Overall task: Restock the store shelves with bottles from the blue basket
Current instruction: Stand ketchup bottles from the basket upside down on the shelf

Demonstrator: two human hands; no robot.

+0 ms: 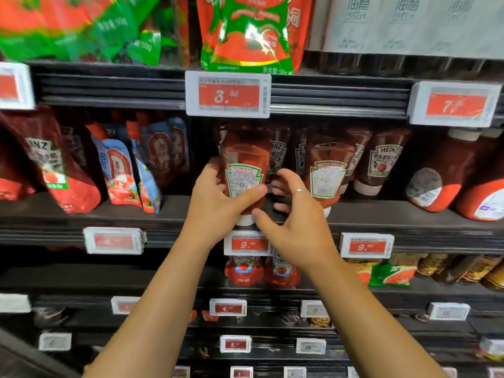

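Left hand (218, 197) grips the ketchup bottle (245, 170) low on its body, thumb curled across the back label, fingers wrapped round the far side. The bottle stands cap-down, white cap (244, 220) right at the front edge of the middle shelf (122, 214), tilted a touch toward the camera. Right hand (294, 214) is just beside it, fingers spread and loosely bent, holding nothing; its thumb reaches to the bottle's neck near the cap, and I cannot tell whether it touches. A ring (300, 190) shows on one finger. To the right on the same shelf, another bottle (327, 170) stands cap-down with its back label out, and behind it a row of Heinz bottles (384, 159) faces front. Left of the hands, blue and red pouches (120, 167) lean on the shelf. Below the cap hangs a red price tag (246, 244) reading 9.40; above, a bigger tag (228, 94) reads 3.50. The blue basket is out of view.
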